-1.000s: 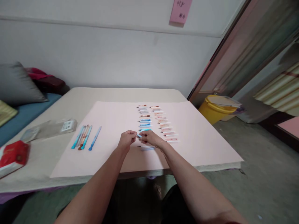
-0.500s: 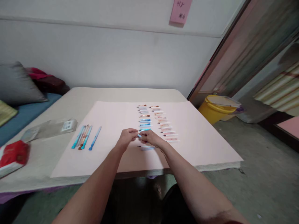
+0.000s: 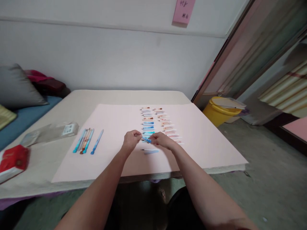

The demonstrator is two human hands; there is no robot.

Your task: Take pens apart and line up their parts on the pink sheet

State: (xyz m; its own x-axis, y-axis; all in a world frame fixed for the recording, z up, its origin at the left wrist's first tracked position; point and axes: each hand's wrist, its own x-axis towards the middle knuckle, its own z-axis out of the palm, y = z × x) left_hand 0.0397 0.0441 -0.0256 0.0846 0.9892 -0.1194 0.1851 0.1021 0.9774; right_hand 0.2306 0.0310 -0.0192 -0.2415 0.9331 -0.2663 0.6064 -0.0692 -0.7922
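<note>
Both my hands meet over the middle of a pink sheet (image 3: 115, 153) on the table. My left hand (image 3: 130, 140) and my right hand (image 3: 162, 140) pinch the two ends of a small blue pen (image 3: 146, 139) between them. A pale blue pen part (image 3: 150, 151) lies on the sheet just in front of my hands. Beyond them run two rows of pen pieces (image 3: 148, 123), blue and orange on the left, pinkish (image 3: 168, 127) on the right.
A bunch of blue and orange pens (image 3: 86, 141) lies at the sheet's left. Further left are a clear plastic package (image 3: 50, 132) and a red packet (image 3: 11, 159). A yellow bucket (image 3: 220, 111) stands on the floor to the right. Cushions sit at far left.
My right hand has shifted a little to the right, so more of the blue pen shows between my hands. The view has drifted slightly.
</note>
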